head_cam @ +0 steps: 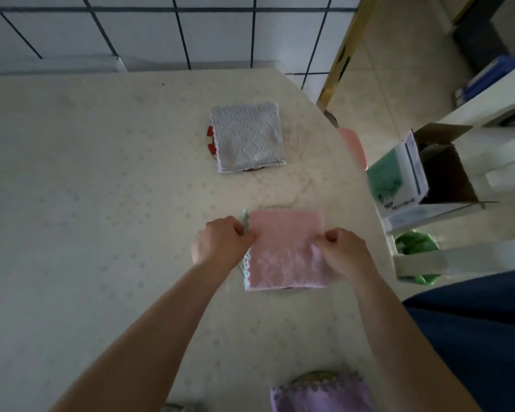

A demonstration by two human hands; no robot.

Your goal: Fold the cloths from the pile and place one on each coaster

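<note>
Pink cloth (286,251) fills the middle of my view, folded into a rough square and lying flat on the desk (87,203), towards its right-hand edge. Its plush surface is a soft pink, with a scalloped trim of pale green and white running down its left side; a sliver of green edge also sticks out at the top left corner. My left hand (220,242) has its fingers curled and pinches the cloth at that left edge, while my right hand (344,248) pinches the right edge in the same curled way, so both are clamped on the one cloth, one at each side. I cannot tell whether a coaster lies under it; only a dark sliver shows at its near edge.

Farther away on the desk I see a grey cloth (247,138), folded square, with a diamond pattern woven in and a white scalloped trim. It sits on a coaster (210,141), whose red and white rim shows at the left side of the cloth.

Close to me, at the bottom of the view, a lilac cloth (321,395) with a grey scalloped trim lies partly cut off by the frame, with a curved rim showing just behind it.

Beside the desk, on the right, an open cardboard box (446,173) stands on the floor.
</note>
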